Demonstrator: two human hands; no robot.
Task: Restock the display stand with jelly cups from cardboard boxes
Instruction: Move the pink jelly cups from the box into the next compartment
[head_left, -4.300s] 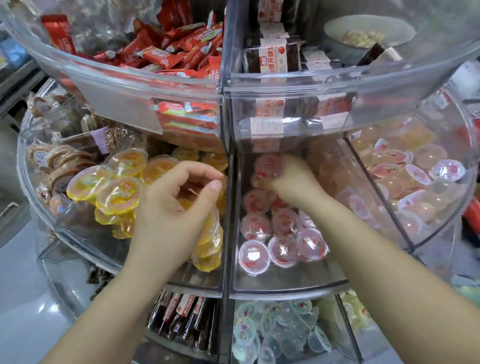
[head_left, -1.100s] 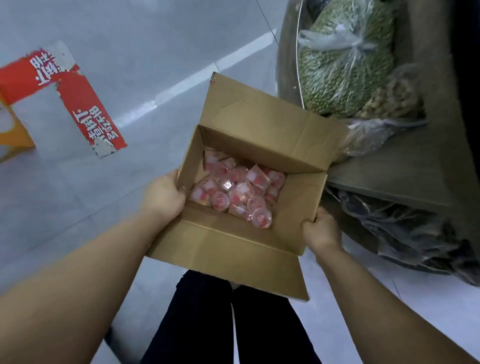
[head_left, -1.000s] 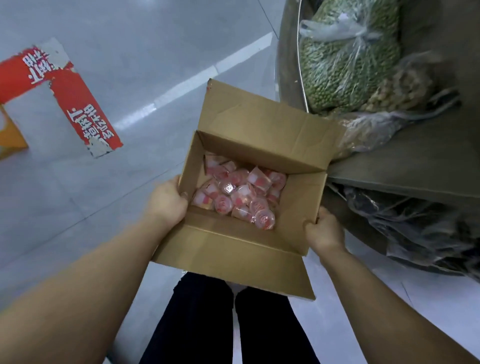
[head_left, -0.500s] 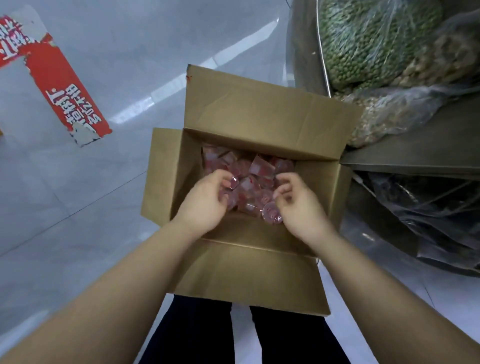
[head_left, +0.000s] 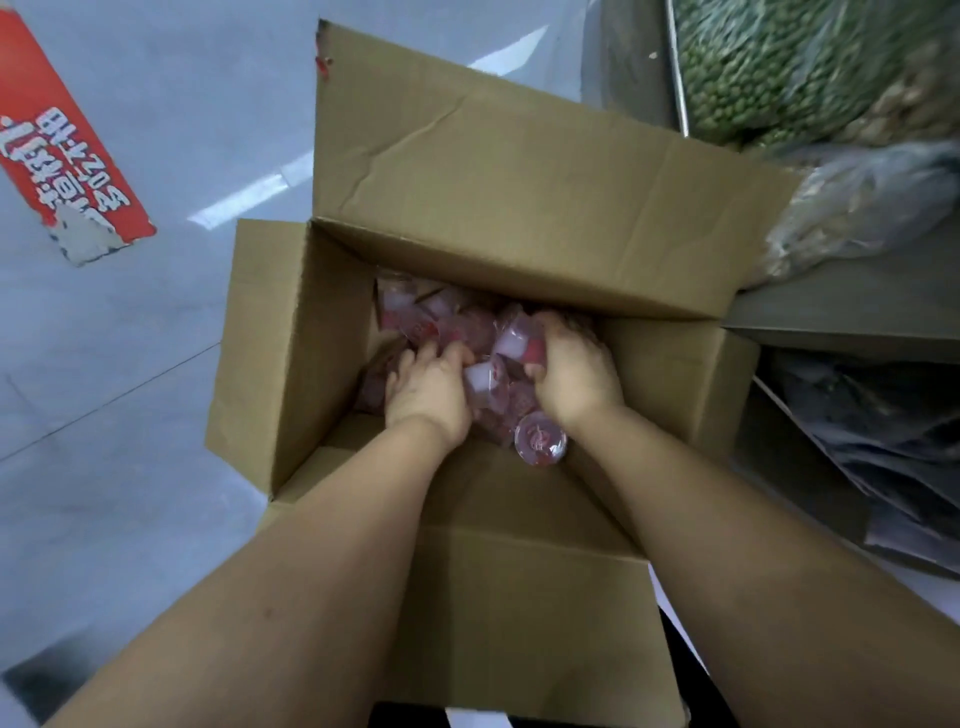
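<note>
Both hands have gone deeper into the cardboard box (head_left: 509, 208) since half a second ago, and the view has come closer to it.

Grey floor (head_left: 156, 364) takes the whole left side, with free room there; a red torn label (head_left: 62, 171) lies on it far left, cut by the frame edge. On the right a metal shelf (head_left: 852, 306) stands just beside the box and leaves no gap. A bag of green beans (head_left: 753, 67) lies on it, blurred and cut at the top, with a clear bag (head_left: 857, 202) near it. Dark plastic (head_left: 883, 415) lies under the shelf; I cannot tell what it holds.

All four box flaps stand open; the near flap is partly hidden by the forearms. Pink jelly cups (head_left: 457, 327) lie in a heap at the bottom, many in shadow.

The left hand (head_left: 428, 389) lies over the heap with fingers (head_left: 441, 358) curled into the cups. The right hand (head_left: 574, 374) has fingers clamped on one jelly cup (head_left: 519, 340). Another single cup (head_left: 540, 439) lies near the right wrist.
</note>
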